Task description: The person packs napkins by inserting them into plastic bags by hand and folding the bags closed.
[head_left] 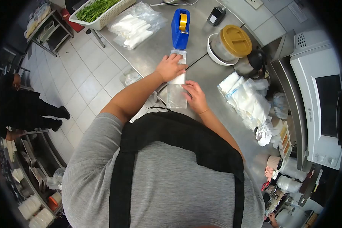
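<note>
A clear plastic bag (176, 99) lies flat on the steel table, with a white folded item (177, 79) inside its upper part. My left hand (171, 67) rests on top of it, fingers spread and pressing down. At the bag's right edge is my right hand (196, 97), its fingers loosely apart and the fingertips touching or very near the plastic. Just beyond the bag stands a blue tape dispenser (180, 36) with a yellow roll of tape (183, 22).
Packs of white items in plastic (135, 28) lie at the far left, and more plastic bags (245, 97) on the right. A yellow-lidded container (235, 42) sits in a white bowl (215, 53). A microwave (315, 110) stands right; another person (30, 106) is at left.
</note>
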`<state>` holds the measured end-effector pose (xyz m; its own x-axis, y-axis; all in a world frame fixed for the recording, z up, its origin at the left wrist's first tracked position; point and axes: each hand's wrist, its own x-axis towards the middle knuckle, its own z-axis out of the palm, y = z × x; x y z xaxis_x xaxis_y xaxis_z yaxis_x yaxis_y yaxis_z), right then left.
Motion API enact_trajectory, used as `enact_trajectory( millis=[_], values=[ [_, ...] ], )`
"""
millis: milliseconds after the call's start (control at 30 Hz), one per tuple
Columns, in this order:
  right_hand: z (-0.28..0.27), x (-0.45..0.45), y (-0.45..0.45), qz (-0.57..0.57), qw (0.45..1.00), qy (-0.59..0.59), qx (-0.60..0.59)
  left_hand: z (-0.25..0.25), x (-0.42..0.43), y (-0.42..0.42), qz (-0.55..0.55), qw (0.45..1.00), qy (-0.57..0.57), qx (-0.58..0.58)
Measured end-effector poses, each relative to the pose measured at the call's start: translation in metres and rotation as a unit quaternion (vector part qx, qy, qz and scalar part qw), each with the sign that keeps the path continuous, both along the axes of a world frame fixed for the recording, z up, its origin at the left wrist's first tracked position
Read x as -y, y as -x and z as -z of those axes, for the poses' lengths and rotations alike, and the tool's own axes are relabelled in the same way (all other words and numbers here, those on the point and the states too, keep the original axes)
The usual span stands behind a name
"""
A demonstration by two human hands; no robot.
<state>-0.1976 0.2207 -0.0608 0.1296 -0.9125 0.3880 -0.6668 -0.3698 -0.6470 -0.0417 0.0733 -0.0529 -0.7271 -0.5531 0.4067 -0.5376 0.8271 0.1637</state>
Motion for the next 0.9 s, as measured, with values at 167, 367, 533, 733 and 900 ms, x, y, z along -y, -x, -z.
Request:
enact_trajectory(
  millis=[167,367,533,733,900],
  values=[
    [0.001,0.006,0.009,-0.050,0.989,0.106,-0.085,0.005,0.002,-0.002,0.016,1.000,0.016,-0.006],
    [0.011,0.004,0.009,-0.047,0.992,0.096,-0.066,-0.014,-0.003,-0.018,0.081,0.995,-0.031,-0.046],
    [0.010,0.004,0.011,-0.051,0.992,0.096,-0.067,-0.024,-0.031,-0.075,0.245,0.968,-0.043,0.016],
    [0.009,0.002,0.012,-0.046,0.990,0.090,-0.094,-0.012,-0.055,-0.072,0.252,0.968,-0.015,0.018],
    [0.011,0.001,0.013,-0.036,0.992,0.081,-0.094,0.009,-0.063,-0.068,0.225,0.972,-0.056,-0.047]
  ],
)
